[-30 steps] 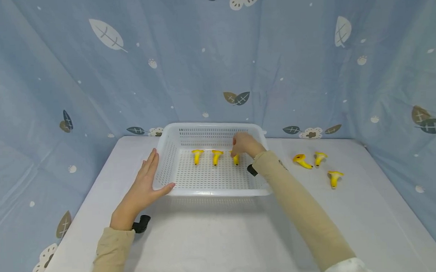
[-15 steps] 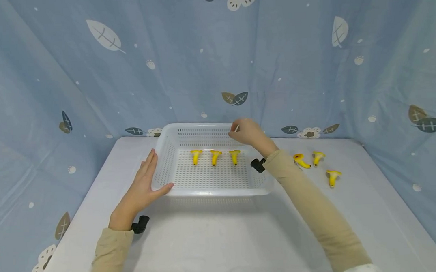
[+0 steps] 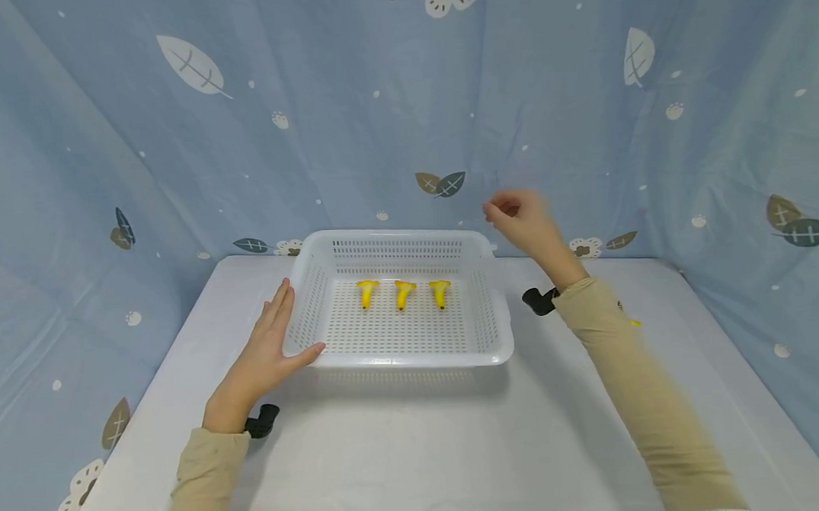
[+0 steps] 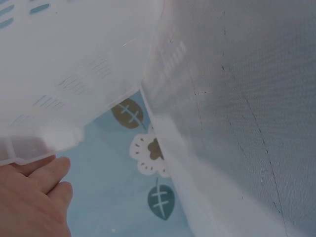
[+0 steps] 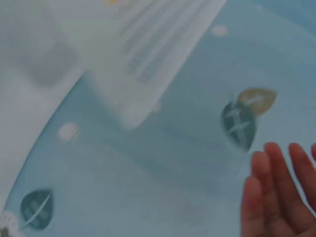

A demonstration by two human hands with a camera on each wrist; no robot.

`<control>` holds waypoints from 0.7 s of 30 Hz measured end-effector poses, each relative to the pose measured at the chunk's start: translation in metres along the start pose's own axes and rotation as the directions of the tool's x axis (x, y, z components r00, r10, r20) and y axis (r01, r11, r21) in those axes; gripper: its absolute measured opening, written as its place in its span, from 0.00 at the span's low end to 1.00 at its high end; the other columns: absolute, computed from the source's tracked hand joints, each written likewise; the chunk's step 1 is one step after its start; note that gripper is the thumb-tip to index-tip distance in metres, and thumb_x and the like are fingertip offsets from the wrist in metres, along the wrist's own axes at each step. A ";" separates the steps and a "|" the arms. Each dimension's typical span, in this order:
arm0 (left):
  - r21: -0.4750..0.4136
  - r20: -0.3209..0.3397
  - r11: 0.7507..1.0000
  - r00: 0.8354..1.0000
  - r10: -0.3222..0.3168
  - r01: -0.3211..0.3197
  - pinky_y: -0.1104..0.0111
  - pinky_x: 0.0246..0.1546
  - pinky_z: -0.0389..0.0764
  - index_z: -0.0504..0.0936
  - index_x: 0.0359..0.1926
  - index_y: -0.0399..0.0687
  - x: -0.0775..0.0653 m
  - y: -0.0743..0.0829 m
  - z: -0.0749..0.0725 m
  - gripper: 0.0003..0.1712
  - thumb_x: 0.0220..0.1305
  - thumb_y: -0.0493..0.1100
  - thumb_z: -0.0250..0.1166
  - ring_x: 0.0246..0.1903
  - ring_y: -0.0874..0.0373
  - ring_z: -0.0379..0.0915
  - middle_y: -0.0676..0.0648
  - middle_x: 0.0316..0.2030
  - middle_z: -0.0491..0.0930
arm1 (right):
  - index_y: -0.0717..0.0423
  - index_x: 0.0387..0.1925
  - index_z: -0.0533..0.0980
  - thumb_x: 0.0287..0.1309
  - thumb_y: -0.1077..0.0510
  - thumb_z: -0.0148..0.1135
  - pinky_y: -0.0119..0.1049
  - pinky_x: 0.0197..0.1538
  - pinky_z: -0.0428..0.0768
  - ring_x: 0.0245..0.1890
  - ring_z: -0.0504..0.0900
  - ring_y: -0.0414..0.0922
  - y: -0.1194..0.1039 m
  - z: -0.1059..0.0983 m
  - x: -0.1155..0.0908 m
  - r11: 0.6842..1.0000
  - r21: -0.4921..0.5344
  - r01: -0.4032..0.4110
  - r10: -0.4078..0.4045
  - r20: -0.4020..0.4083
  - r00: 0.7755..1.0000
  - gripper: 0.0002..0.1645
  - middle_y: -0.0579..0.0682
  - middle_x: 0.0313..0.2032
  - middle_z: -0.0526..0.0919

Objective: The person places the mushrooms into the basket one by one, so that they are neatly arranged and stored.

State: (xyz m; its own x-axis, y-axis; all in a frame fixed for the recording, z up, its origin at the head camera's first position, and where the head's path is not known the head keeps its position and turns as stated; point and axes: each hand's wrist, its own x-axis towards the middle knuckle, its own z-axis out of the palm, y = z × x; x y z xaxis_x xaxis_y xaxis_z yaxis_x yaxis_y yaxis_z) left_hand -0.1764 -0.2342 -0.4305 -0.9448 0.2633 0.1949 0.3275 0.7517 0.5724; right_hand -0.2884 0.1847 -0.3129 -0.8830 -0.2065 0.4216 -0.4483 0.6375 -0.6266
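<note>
Tabletop (image 3: pixel 404 454) spans from you to the near rim of the basket (image 3: pixel 400 362). Your left hand (image 3: pixel 263 349) rests along its left edge, thumb spread from straight fingers. Inside, three mushrooms (image 3: pixel 402 292) line the floor's far half. Your right hand (image 3: pixel 528 224) (fingers loosely bent, holding nothing) hovers outside the far right corner, before the curtain (image 3: pixel 348 98).

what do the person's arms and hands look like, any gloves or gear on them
The left hand and right hand wear no visible gloves. The left sleeve and right sleeve are plain beige and slightly wrinkled. A small black left device and black right device jut out beside them. No cables show.
</note>
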 end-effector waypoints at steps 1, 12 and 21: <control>-0.002 0.001 1.000 1.000 -0.002 0.002 0.42 0.73 0.38 0.37 0.79 0.41 0.000 0.000 0.000 0.62 0.61 0.59 0.68 0.76 0.40 0.25 0.45 0.79 0.32 | 0.64 0.40 0.84 0.68 0.57 0.58 0.36 0.36 0.79 0.33 0.82 0.51 0.006 -0.004 -0.001 1.000 -0.011 0.005 -0.005 -0.020 1.000 0.14 0.58 0.35 0.86; -0.024 -0.004 1.000 1.000 0.018 -0.018 0.42 0.73 0.37 0.37 0.79 0.40 0.001 -0.004 0.001 0.62 0.60 0.58 0.69 0.76 0.40 0.26 0.44 0.79 0.32 | 0.65 0.42 0.83 0.66 0.62 0.60 0.26 0.38 0.75 0.36 0.80 0.53 0.074 -0.034 -0.028 0.997 -0.074 0.037 -0.039 -0.023 0.999 0.10 0.60 0.38 0.85; -0.025 -0.015 0.999 0.999 0.042 -0.043 0.47 0.74 0.35 0.37 0.78 0.39 0.001 -0.005 0.002 0.62 0.60 0.56 0.69 0.76 0.42 0.28 0.43 0.79 0.33 | 0.65 0.43 0.81 0.65 0.66 0.61 0.50 0.48 0.80 0.43 0.80 0.57 0.129 -0.046 -0.050 0.994 -0.109 -0.004 0.020 0.143 0.990 0.08 0.62 0.44 0.84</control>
State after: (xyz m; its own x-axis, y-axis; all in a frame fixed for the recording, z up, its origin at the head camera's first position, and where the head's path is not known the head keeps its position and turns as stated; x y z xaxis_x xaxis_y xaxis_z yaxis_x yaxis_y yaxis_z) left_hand -0.1790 -0.2364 -0.4351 -0.9300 0.2858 0.2309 0.3675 0.7243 0.5834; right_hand -0.2955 0.3110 -0.3848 -0.9025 -0.2979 0.3112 -0.4268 0.7156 -0.5529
